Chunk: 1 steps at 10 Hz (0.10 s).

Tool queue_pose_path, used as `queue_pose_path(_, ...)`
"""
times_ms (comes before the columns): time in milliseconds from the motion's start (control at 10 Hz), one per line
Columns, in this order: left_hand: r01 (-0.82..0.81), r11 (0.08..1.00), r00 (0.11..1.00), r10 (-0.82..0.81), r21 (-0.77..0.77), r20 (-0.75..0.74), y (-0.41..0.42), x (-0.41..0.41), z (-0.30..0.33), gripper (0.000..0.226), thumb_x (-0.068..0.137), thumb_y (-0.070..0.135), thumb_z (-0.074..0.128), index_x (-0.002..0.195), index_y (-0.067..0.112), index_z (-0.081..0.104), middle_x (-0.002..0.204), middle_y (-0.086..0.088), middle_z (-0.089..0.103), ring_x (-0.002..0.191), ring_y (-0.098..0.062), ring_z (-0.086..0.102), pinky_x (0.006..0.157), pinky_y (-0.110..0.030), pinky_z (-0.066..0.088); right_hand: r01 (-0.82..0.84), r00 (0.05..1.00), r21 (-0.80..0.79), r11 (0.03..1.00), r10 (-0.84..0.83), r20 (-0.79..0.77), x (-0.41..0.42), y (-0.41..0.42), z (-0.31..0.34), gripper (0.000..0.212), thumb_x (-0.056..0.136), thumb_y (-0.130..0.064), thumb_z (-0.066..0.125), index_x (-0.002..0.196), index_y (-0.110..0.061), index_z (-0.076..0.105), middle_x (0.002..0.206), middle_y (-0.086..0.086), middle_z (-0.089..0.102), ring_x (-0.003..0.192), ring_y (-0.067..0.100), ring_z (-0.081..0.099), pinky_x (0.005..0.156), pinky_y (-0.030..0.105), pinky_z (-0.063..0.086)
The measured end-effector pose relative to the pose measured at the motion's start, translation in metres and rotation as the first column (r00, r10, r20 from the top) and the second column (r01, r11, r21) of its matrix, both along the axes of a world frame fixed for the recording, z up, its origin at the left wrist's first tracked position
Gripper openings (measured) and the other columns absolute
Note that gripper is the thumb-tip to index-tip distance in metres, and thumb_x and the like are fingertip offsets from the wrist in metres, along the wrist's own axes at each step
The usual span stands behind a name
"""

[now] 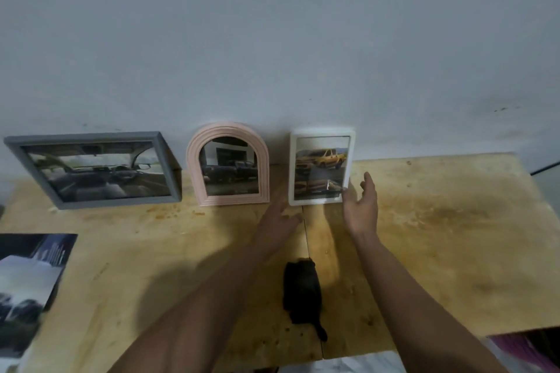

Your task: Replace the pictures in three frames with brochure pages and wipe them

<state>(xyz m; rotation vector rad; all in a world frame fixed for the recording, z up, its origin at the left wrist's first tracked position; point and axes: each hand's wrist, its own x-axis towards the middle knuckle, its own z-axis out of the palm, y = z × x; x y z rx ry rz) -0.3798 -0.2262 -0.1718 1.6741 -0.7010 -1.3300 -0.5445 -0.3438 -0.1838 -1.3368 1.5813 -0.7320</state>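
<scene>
From the head camera, three frames stand in a row at the back of a wooden table (pixel 424 221), each leaning against a pale wall (pixel 272 39). The grey frame (pixel 91 169) on the left holds a picture of a car interior seen through a windscreen. The pink arched frame (pixel 228 164) in the middle holds a picture of a dark pickup truck in front of a building. The white frame (pixel 321 167) on the right holds a page with yellow pickup trucks, one large at the top and smaller ones below. A brochure (pixel 27 278) lies flat at the table's left edge, partly out of view, its printed cover blurred. A black cloth (pixel 303 291) lies crumpled on the table between the two forearms, well apart from the frames. The left hand (pixel 280 222) is relaxed with fingers extended, holding nothing, just in front of the gap between the pink and white frames; whether it rests on the table cannot be told. The right hand (pixel 362 206) is spread open, palm facing left, beside the white frame's lower right corner, with its thumb at or just touching that corner and nothing grasped.
</scene>
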Motion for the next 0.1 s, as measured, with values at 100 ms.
queue_pose_path(100,0.089,0.988,0.996,-0.085,0.127,-0.037,0.0967,-0.005,-0.0021,0.055,0.091,0.038,0.069,0.141,0.046,0.046,0.127,0.016,0.062,0.112,-0.006,0.062,0.091,-0.033,0.056,0.074,0.993,-0.038,0.997,-0.07,0.098,-0.0103,0.0605,0.0206,0.063,0.102,-0.026,0.062,0.157,-0.036,0.034,0.157,-0.004,0.043,0.146,0.017,0.038,0.117,0.048,0.04)
